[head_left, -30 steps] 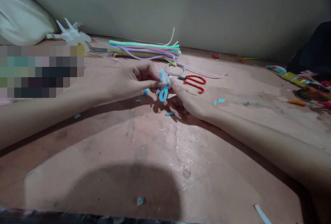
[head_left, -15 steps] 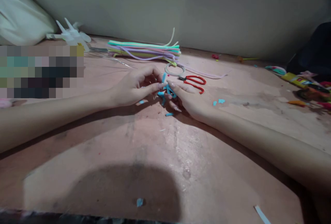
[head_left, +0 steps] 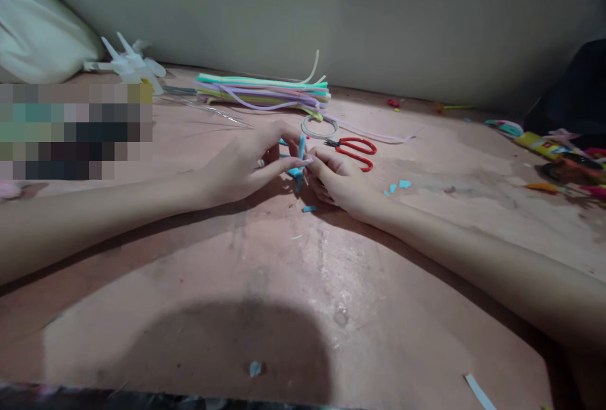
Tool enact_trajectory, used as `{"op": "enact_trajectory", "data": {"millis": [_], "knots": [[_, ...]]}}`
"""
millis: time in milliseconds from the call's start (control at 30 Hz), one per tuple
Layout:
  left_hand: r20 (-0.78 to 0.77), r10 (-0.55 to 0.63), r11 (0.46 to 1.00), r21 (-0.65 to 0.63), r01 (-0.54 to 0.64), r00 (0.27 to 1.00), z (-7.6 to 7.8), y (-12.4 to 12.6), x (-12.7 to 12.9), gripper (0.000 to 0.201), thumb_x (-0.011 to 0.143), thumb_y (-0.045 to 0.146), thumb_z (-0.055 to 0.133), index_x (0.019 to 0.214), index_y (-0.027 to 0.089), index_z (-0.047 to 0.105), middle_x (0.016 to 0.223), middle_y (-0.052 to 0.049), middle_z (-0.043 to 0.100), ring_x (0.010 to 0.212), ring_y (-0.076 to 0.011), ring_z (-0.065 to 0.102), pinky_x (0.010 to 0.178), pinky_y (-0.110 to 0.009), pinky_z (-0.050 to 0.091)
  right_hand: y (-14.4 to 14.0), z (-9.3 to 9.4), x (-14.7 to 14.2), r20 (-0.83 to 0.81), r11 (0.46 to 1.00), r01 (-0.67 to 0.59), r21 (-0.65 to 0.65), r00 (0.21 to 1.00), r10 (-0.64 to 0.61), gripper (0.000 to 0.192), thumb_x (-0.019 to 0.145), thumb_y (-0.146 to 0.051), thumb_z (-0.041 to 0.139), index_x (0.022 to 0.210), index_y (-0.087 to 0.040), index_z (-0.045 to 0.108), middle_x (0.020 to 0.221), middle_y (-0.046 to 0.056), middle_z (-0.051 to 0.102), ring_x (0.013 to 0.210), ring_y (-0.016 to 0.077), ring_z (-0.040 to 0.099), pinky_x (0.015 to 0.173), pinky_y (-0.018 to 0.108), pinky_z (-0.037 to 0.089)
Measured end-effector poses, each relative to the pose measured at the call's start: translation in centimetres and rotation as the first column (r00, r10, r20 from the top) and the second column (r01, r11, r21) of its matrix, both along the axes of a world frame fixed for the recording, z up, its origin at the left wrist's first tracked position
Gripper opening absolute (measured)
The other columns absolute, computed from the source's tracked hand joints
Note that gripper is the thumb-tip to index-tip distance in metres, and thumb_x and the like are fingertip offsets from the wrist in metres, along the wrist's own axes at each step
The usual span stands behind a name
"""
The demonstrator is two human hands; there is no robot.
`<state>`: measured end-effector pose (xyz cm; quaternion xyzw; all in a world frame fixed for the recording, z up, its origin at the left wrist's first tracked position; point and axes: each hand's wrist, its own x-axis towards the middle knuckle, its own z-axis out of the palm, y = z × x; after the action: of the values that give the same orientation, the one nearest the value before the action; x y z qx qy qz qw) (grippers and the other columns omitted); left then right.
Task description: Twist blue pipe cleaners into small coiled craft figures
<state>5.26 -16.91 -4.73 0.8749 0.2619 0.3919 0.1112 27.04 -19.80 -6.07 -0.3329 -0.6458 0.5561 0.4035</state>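
Observation:
A light-blue pipe cleaner is held between my two hands at the middle of the table. My left hand pinches it between thumb and fingers, and more blue shows behind and under those fingers. Close against it, my right hand has thumb and forefinger pressed together at the blue piece, its other fingers curled. Fingers hide much of the blue shape. Just beyond my right hand lie red-handled scissors, and a pale ring, perhaps a tape roll, sits behind them. A short blue offcut rests below the hands.
A bundle of pastel pipe cleaners lies near the wall. White nozzled bottles stand at the back left beside a white bag. Blue scraps lie to the right, with a yellow packet and other colourful pieces farther over.
The blue loop near my right fingers has turned over toward my left hand. My right fingers have curled in, and the upright blue end now shows more clearly.

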Motion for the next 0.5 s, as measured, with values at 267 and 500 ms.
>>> {"op": "enact_trajectory", "data": {"millis": [267,500], "knots": [[-0.208,0.097,0.892,0.451,0.007,0.973,0.05,0.08,-0.87,0.065,0.109,0.057,0.061,0.162,0.021,0.055,0.153,-0.017,0.068,0.120,-0.0274,0.073,0.097,-0.038,0.057,0.07,0.13,-0.35,-0.026,0.998,0.051,-0.036,0.998,-0.052,0.036,0.104,-0.049,0.068,0.084,-0.021,0.056,0.056,-0.010,0.039,0.043,0.0061,0.028,0.040,0.020,0.020],[-0.246,0.173,0.945,0.314,-0.090,0.954,-0.74,0.23,-0.72,0.063,0.114,0.059,0.046,0.170,0.030,0.048,0.163,-0.010,0.063,0.145,-0.0347,0.057,0.122,-0.050,0.039,-0.25,0.17,-0.34,-0.091,0.999,-0.034,0.002,0.995,0.034,0.038,0.105,-0.052,0.066,0.084,-0.024,0.051,0.055,-0.011,0.035,0.043,0.0067,0.027,0.040,0.020,0.021]]}}
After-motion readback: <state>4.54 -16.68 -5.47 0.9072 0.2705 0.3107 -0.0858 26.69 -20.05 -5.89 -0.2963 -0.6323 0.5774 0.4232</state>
